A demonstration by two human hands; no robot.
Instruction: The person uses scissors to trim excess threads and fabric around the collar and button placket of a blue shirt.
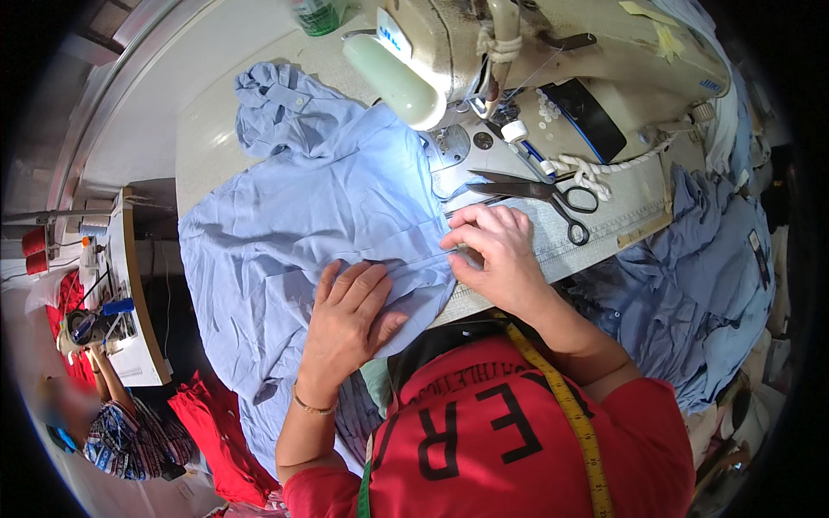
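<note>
Hands at a sewing table, seen from the head camera. Light blue shirt [302, 216] lies spread on the table [203, 112], most of its cloth to the person's left and ahead, its collar end at the far left. A folded seam runs roughly left to right between the 2 hands, its right end pointing toward the needle plate [449, 147] of the sewing machine [518, 52], which stands ahead of the hands and slightly to their right.

Left hand [345, 319]: open, fingers spread, palm pressed flat on the cloth just below the seam. Right hand [496, 255]: fingers curled, tips pinching the seam edge at the shirt's right border; it is the hand nearer the needle plate. The 2 hands lie close together but do not touch.

Scissors [544, 194] rest on the machine bed just beyond the right hand, blades pointing left. White buttons [546, 108] and a dark flat object [596, 116] lie farther back. More blue garments [717, 276] are heaped to the right. A yellow tape measure [570, 406] hangs over the person's shoulder.
</note>
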